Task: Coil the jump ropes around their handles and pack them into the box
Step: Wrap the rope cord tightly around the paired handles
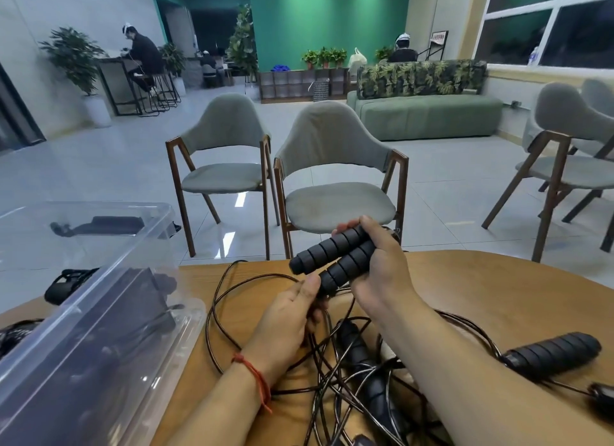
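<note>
My right hand [378, 262] grips two black foam jump rope handles [332, 254] side by side above the wooden table [481, 286]. Below them my left hand [292, 316] pinches the thin dark rope [219, 299] that loops across the table. More handles and tangled rope [358, 372] lie under my forearms. Another black handle [555, 351] rests at the right. A clear plastic box [99, 312] stands at the left with dark items inside.
Two grey chairs with wooden legs [335, 179] face the table's far edge, and more chairs stand at the right. A green sofa [428, 113] is farther back. People sit at a distance.
</note>
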`<state>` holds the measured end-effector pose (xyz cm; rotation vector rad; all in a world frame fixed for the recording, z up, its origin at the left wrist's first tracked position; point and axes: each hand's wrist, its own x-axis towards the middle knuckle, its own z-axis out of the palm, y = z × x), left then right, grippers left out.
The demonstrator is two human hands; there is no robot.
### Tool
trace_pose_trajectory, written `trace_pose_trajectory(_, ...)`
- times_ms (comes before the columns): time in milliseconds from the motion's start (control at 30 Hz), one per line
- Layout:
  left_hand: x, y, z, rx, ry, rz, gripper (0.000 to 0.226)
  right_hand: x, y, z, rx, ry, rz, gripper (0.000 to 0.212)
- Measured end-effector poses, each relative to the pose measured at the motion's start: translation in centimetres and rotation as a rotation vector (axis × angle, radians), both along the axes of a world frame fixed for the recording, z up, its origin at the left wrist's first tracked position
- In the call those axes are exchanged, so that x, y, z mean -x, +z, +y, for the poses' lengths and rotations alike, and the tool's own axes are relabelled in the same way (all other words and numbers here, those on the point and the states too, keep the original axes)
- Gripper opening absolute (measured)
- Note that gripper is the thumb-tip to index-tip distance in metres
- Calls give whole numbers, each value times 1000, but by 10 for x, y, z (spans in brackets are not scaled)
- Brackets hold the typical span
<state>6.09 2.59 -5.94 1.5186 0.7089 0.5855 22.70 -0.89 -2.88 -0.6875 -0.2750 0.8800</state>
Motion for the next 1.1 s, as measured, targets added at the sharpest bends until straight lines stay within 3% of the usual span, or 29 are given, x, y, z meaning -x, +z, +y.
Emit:
trace_pose_trajectory(200, -2, 3, -4, -3, 34, -104, 36, 6, 14, 9, 1, -52, -47, 29)
trace_pose_trajectory(367, 2, 7, -4, 43, 131, -230, 59, 22, 32, 9, 23, -31, -42, 22)
trace_pose_trajectory(500, 4, 8, -2, -21, 307, -352, 55, 26, 15, -11, 39, -46, 10, 29)
trace_pose_trajectory(733, 3, 11, -5, -73, 242, -186, 36, 26, 2, -10, -23, -12, 92, 36)
trace_pose_trajectory(900, -1, 11, -10, -64, 183, -197, 30, 29, -3, -7, -33, 41, 80, 26)
trace_pose_trajectory(1100, 1, 11, -11, -62, 249, -220, 33, 26, -2, -7, -93, 34, 65, 41)
